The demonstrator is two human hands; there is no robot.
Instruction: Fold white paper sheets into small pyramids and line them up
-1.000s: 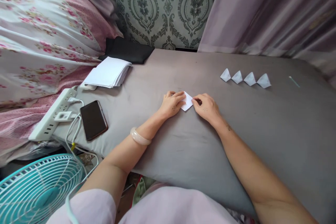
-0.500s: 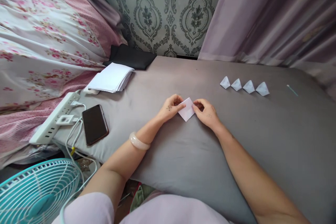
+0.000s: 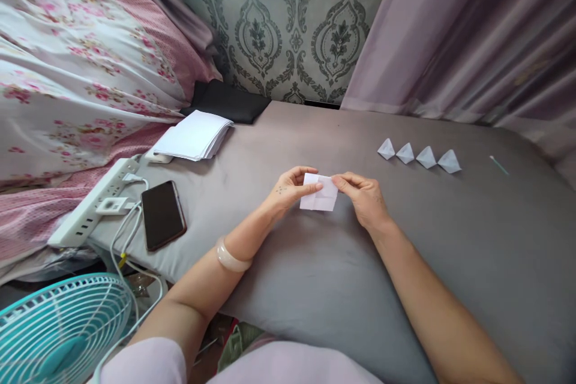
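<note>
A small square of folded white paper (image 3: 324, 200) with crease lines is held up between both hands, over the grey cloth surface. My left hand (image 3: 290, 190) grips its left side, thumb lying across the front and fingers behind. At the upper right corner my right hand (image 3: 362, 193) pinches the paper between thumb and fingers. Several folded white paper pieces (image 3: 427, 157), pointed in shape, stand in a row to the right, beyond my right hand.
A stack of white paper (image 3: 194, 135) lies back left before a black folder-like item (image 3: 231, 102). Nearer are a phone (image 3: 162, 216), a power strip (image 3: 92, 201) with cables, and a turquoise fan (image 3: 67, 330). A cotton swab (image 3: 498, 164) lies far right on the grey surface (image 3: 472, 252).
The paper has turned from a diamond to a squarer position facing me, and now looks larger with creases showing. My right hand has shifted to its upper right corner.
</note>
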